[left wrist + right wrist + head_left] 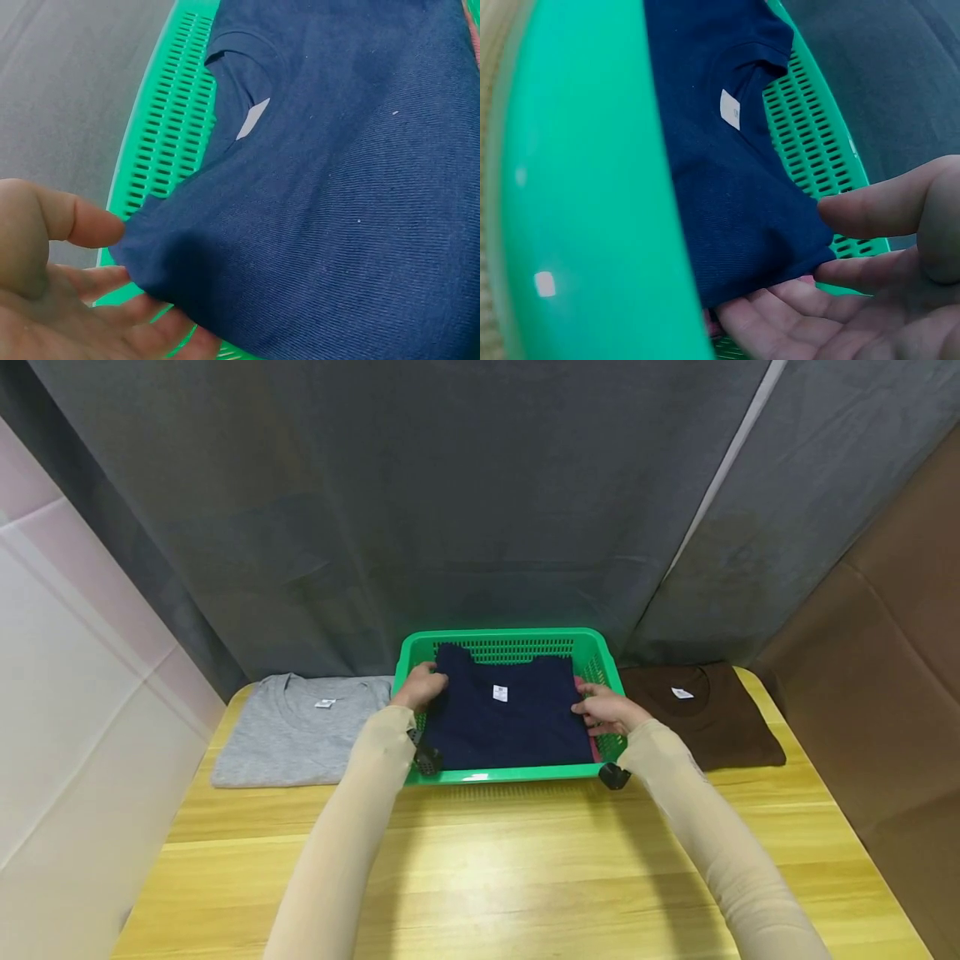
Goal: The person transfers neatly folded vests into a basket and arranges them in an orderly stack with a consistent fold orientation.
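A folded navy T-shirt [510, 727] with a white neck label lies in a green plastic basket [502, 633]. My left hand [420, 687] pinches the shirt's left edge, thumb above and fingers beneath, as the left wrist view shows. At the opposite edge, my right hand [609, 710] holds the cloth between thumb and fingers, the other fingertips under it in the right wrist view. A strip of reddish cloth [597, 748] shows below the navy shirt on the right; the rest of it is hidden.
To the basket's left lies a folded grey T-shirt [300, 747], and to its right a folded brown T-shirt [723, 727]. All stand on a wooden table [495, 877]. A dark grey curtain [480, 510] hangs behind, with panels at both sides.
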Demonstrator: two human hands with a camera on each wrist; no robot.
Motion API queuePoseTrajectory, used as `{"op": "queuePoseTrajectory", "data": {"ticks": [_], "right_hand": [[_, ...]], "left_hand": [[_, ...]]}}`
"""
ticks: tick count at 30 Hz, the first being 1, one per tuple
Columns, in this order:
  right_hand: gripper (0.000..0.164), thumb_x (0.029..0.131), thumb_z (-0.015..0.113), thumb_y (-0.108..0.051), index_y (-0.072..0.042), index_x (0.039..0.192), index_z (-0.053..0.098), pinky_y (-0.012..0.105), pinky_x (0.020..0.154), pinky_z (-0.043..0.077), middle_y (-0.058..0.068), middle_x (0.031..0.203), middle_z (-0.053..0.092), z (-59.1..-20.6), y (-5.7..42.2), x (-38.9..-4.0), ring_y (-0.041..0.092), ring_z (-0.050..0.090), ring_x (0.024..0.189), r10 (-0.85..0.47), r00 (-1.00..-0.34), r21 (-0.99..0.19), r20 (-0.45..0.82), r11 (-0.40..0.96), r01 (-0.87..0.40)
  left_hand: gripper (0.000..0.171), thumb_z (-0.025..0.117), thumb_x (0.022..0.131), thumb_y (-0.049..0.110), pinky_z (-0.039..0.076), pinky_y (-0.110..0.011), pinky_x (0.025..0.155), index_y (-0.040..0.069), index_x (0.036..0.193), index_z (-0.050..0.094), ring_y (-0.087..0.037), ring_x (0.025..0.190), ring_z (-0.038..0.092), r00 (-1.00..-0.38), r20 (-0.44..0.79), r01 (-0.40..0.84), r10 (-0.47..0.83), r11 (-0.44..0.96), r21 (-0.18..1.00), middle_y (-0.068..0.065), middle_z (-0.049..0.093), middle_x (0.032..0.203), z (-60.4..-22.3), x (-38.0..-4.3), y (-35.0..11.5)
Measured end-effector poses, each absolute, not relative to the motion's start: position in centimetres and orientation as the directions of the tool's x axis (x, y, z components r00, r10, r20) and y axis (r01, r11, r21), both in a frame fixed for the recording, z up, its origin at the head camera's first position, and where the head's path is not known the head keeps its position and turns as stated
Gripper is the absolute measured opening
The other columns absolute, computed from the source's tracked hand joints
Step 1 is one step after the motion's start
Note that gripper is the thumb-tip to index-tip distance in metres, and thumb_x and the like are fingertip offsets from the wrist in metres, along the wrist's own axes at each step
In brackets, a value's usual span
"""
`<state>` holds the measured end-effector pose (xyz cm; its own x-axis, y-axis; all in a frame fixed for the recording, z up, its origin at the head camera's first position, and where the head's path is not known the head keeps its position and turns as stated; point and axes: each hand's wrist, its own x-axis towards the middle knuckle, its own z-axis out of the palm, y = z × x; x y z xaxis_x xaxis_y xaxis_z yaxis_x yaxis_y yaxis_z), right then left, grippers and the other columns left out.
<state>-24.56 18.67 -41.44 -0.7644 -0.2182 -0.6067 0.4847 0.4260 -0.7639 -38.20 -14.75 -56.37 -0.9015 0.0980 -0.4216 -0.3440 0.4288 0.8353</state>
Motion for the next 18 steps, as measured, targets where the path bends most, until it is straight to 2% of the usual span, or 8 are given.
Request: {"op": "queuePoseTrajectory", "data": {"ticks": [3,6,8,9,12,14,16,18], "right_hand": [[0.063,0.095,0.040,-0.009,-0.008,0.146,0.004,0.049,0.099,0.035,0.027,0.144,0.015,-41.3,18.7,-24.4,0.041,0.026,0.129,-0.223,-0.763,-0.760,-0.607,0.442,0.476],[0.062,0.095,0.041,-0.010,-0.008,0.146,0.005,0.048,0.097,0.037,0.027,0.143,0.019,-41.2,18.7,-24.3,0.041,0.029,0.127,-0.224,-0.765,-0.758,-0.604,0.457,0.465],[0.062,0.095,0.041,-0.010,-0.007,0.146,0.005,0.048,0.096,0.038,0.026,0.138,0.025,-41.0,18.7,-24.1,0.039,0.036,0.121,-0.225,-0.770,-0.760,-0.598,0.465,0.454],[0.061,0.095,0.041,-0.010,-0.007,0.145,0.006,0.047,0.095,0.039,0.026,0.132,0.031,-40.9,18.7,-24.1,0.037,0.041,0.114,-0.224,-0.774,-0.762,-0.592,0.469,0.448],[0.061,0.095,0.041,-0.010,-0.006,0.145,0.007,0.047,0.093,0.041,0.024,0.124,0.036,-40.7,18.8,-24.0,0.031,0.045,0.103,-0.229,-0.782,-0.767,-0.579,0.476,0.429],[0.061,0.095,0.041,-0.011,-0.006,0.145,0.007,0.046,0.093,0.041,0.024,0.127,0.036,-40.6,18.9,-23.9,0.032,0.046,0.105,-0.241,-0.782,-0.772,-0.575,0.478,0.420],[0.061,0.095,0.040,-0.011,-0.006,0.145,0.005,0.047,0.094,0.040,0.025,0.136,0.029,-40.4,19.0,-23.8,0.036,0.043,0.114,-0.258,-0.777,-0.776,-0.574,0.477,0.414],[0.061,0.095,0.040,-0.012,-0.006,0.145,0.005,0.047,0.095,0.039,0.026,0.140,0.026,-40.3,19.0,-23.7,0.038,0.040,0.120,-0.269,-0.774,-0.776,-0.573,0.482,0.407]], "left_hand": [[0.066,0.043,0.088,0.016,0.036,-0.048,0.097,0.005,0.145,0.012,-0.032,0.130,0.029,-0.891,-0.440,-0.354,0.111,0.435,0.828,-0.019,0.019,0.146,-49.2,-33.2,-13.3],[0.065,0.039,0.089,0.012,0.031,-0.048,0.102,0.002,0.145,0.006,-0.034,0.132,0.025,-0.885,-0.451,-0.362,0.115,0.437,0.823,-0.020,0.015,0.147,-44.6,-30.0,-12.4],[0.066,0.040,0.087,0.013,0.033,-0.046,0.101,-0.001,0.144,0.008,-0.034,0.131,0.027,-0.896,-0.428,-0.340,0.115,0.443,0.830,-0.022,0.017,0.146,-44.6,-30.0,-12.4],[0.067,0.041,0.086,0.013,0.034,-0.046,0.100,-0.001,0.143,0.008,-0.035,0.130,0.027,-0.902,-0.420,-0.335,0.102,0.449,0.828,-0.022,0.017,0.146,-45.5,-30.6,-12.4],[0.067,0.042,0.085,0.016,0.033,-0.044,0.101,-0.004,0.142,0.013,-0.035,0.130,0.027,-0.917,-0.384,-0.288,0.109,0.484,0.826,-0.023,0.018,0.145,-48.3,-32.7,-13.0],[0.068,0.043,0.087,0.018,0.029,-0.044,0.104,-0.002,0.143,0.010,-0.034,0.133,0.022,-0.915,-0.383,-0.275,0.128,0.497,0.823,-0.021,0.013,0.148,-49.9,-33.8,-13.2],[0.068,0.043,0.089,0.021,0.028,-0.044,0.104,-0.001,0.144,0.010,-0.033,0.134,0.020,-0.920,-0.370,-0.250,0.130,0.534,0.808,-0.020,0.013,0.148,-50.3,-34.2,-13.2],[0.070,0.043,0.090,0.026,0.026,-0.043,0.105,0.002,0.145,0.008,-0.031,0.135,0.017,-0.921,-0.364,-0.233,0.138,0.554,0.800,-0.019,0.011,0.149,-49.3,-33.3,-12.9]]}}
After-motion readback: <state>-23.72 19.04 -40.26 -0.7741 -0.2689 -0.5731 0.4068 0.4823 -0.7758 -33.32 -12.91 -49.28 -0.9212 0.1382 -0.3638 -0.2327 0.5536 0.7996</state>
